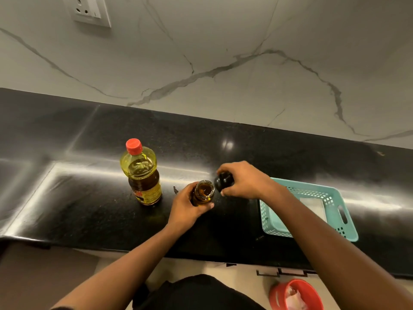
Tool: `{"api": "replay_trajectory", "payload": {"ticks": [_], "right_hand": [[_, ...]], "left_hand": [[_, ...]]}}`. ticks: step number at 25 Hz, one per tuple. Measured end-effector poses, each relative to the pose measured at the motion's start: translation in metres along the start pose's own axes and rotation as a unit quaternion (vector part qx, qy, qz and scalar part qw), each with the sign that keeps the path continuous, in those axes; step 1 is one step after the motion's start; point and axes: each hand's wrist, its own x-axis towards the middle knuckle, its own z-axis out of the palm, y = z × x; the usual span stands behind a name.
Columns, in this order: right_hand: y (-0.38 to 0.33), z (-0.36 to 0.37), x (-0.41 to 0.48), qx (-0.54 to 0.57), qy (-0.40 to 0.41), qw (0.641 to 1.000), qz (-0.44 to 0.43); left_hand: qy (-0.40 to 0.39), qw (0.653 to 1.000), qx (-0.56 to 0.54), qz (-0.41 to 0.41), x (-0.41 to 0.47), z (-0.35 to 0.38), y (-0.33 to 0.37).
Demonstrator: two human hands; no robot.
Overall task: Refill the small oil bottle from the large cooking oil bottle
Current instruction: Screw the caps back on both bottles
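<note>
Left hand (pixel 186 208) grips uncapped small bottle (pixel 203 193); right hand (pixel 243 181) pinches black cap (pixel 223 180). Large oil bottle (pixel 143 173) (red-capped) left; teal basket (pixel 335 198) right.

You have two bottles in front of you: one large cooking oil bottle (pixel 143 175) and one small oil bottle (pixel 202 194), plus one loose black cap (pixel 223 180). There is one teal basket (pixel 348 229), one red bucket (pixel 277 294) and one wall switch plate (pixel 89 10). Two hands show, your left hand (pixel 185 211) and right hand (pixel 245 182).
</note>
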Motion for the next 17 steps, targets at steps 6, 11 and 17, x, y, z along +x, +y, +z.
{"api": "replay_trajectory", "payload": {"ticks": [6, 11, 17], "right_hand": [[-0.049, 0.003, 0.019, -0.117, -0.045, 0.987, -0.101], [-0.059, 0.011, 0.029, -0.170, -0.056, 0.979, -0.102], [-0.068, 0.020, 0.030, -0.197, 0.005, 0.979, -0.045]], "left_hand": [[-0.002, 1.000, -0.014, 0.003, 0.003, -0.001, -0.002], [-0.005, 1.000, -0.015, 0.000, 0.005, 0.000, -0.003], [-0.002, 1.000, -0.020, 0.005, 0.003, 0.002, -0.001]]}}
